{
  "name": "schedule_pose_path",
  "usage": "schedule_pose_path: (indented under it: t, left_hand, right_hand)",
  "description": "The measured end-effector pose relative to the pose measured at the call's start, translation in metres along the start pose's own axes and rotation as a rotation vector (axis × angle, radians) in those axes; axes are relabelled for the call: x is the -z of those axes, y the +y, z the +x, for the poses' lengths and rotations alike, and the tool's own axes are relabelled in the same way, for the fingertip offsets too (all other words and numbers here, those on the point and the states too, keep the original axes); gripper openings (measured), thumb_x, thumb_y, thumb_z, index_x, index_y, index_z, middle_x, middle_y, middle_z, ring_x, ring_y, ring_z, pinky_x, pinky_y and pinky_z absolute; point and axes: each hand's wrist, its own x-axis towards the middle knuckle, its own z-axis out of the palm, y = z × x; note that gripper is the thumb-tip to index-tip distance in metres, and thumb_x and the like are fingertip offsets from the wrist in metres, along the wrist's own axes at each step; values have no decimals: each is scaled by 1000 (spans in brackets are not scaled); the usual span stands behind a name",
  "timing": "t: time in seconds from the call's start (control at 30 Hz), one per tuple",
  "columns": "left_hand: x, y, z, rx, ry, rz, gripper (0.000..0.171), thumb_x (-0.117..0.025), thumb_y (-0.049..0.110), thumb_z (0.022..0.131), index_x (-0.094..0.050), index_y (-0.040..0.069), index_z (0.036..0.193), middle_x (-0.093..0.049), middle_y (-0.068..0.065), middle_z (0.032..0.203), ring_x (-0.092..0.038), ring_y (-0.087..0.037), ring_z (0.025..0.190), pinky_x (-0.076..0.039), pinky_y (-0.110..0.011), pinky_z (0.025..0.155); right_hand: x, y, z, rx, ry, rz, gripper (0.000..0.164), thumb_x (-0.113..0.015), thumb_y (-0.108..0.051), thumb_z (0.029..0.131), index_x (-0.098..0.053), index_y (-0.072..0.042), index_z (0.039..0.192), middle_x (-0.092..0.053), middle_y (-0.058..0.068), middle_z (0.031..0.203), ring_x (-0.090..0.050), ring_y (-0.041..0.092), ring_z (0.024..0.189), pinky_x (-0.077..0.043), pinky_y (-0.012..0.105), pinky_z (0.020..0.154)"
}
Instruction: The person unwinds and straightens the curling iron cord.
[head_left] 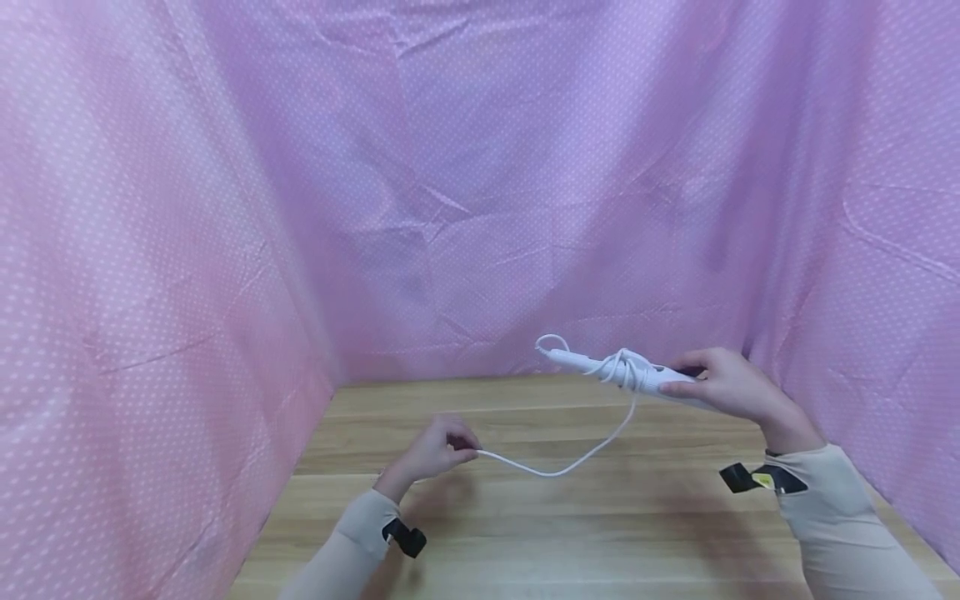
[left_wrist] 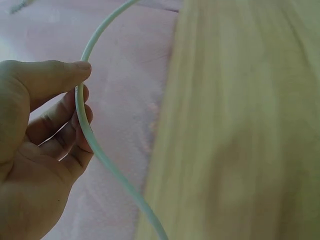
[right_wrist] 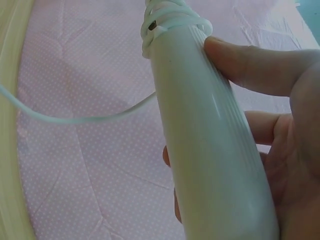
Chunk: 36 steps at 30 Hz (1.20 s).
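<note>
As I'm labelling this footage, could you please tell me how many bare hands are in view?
2: in the head view, the bare left hand, left of centre, pinches the thin white cord; the bare right hand, farther right, grips the long white cord-wrapped appliance.

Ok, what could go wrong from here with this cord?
The loops round the white device might cinch or snag if the cord is pulled hard. The left grip pinches the thin cord, so it could slip. The right grip holds the device raised, so a sharp tug might twist it.
</note>
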Motion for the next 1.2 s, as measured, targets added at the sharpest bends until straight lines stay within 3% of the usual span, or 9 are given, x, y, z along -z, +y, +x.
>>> schedule_pose_path:
  t: [0.27,0.47,0.73,0.93,1.2]
  left_hand:
    - [-14,-21,-3,103,9,31,8,-75,2,81,-72,9,84,-67,3,77,-54,1,68,-49,-18,62]
    - [-17,-34,-7,162,66,64,7,-72,-4,79,-72,2,84,-66,-1,75,-53,0,68,-49,-19,62]
    - [-16,-43,-15,328,157,198,6,-69,-1,78,-72,1,83,-63,3,72,-52,-4,68,-45,-20,62]
    - [-15,-47,-16,345,174,193,4,-72,0,78,-73,2,82,-66,1,72,-55,-5,68,-47,-20,63]
    - [-15,-43,-11,309,206,121,4,-75,5,80,-73,5,83,-68,1,76,-56,-3,69,-48,-19,64]
  right_hand:
    - [4,-8,-4,35,-1,48,31,-75,-22,84,-71,-1,107,-72,5,92,-62,3,73,-51,21,63]
    - [5,-12,-7,106,-22,58,26,-76,-18,83,-72,-4,105,-70,-1,88,-61,1,71,-51,22,61]
    - [6,-12,-11,248,-50,76,24,-78,-11,80,-72,-7,102,-68,-8,85,-60,0,73,-50,21,60]
    - [7,-12,-12,243,-69,80,23,-78,-12,80,-72,-7,102,-67,-8,85,-59,-1,72,-49,20,60]
    - [4,-12,-11,240,-75,73,24,-78,-14,81,-72,-7,103,-68,-8,86,-60,-1,75,-50,21,62]
